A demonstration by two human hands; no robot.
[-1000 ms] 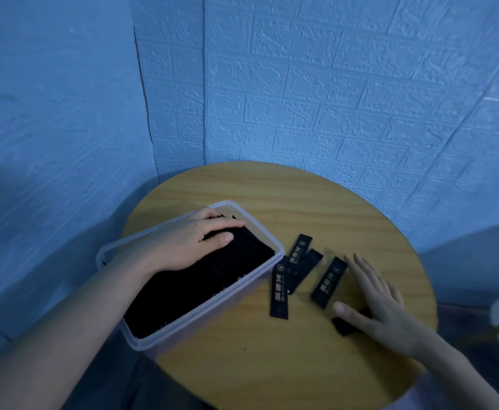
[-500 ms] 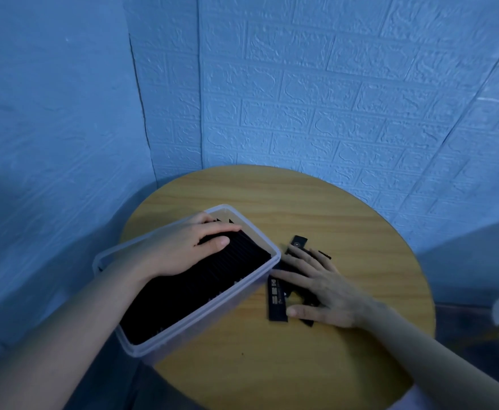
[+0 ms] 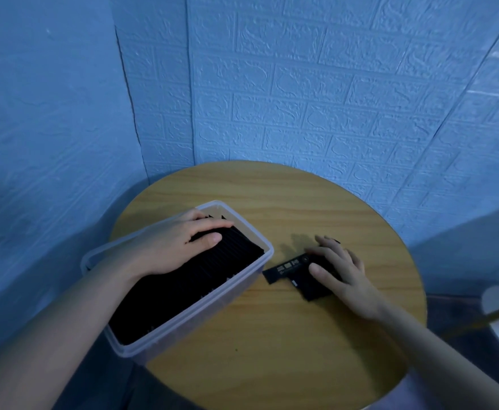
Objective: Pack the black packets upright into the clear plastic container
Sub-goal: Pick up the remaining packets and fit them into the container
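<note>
- The left hand (image 3: pixel 180 247) is laid palm down, fingers extended and close together, thumb stretched alongside; its forearm is angled in from the lower left.
- The right hand (image 3: pixel 341 269) is spread flat, palm down, fingers slightly splayed; its forearm is extended from the lower right.

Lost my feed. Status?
Left hand flat on packed packets in container. Right hand gathering loose packets on table. Nothing blocking.
</note>
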